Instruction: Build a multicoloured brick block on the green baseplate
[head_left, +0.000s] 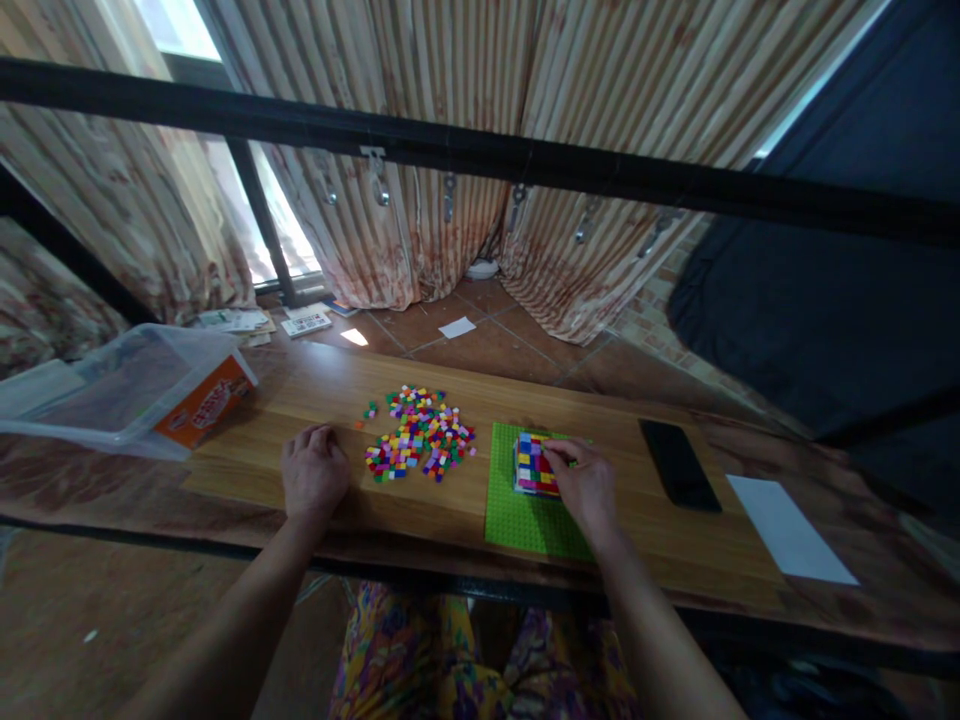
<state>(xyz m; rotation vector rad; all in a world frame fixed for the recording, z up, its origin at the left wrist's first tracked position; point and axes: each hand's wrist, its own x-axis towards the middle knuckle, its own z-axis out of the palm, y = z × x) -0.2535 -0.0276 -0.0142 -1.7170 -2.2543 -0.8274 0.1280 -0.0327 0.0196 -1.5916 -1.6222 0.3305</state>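
My right hand (586, 486) reaches over a low block built of coloured toy bricks (534, 462), its fingertips pinched at the block's top right part. The small brick between those fingers is mostly hidden. Beneath the block lies a green studded baseplate (510, 515). My left hand (315, 470) rests on the wooden board with its fingers curled in, and I see nothing in it. Just to its right spreads a loose pile of small multicoloured bricks (420, 435).
A clear plastic tub (112, 400) with an orange label stands at the far left. Right of the baseplate lie a black phone (679, 465) and a white sheet of paper (791, 530). A dark metal bar (465, 145) crosses above the board (300, 370), before striped curtains.
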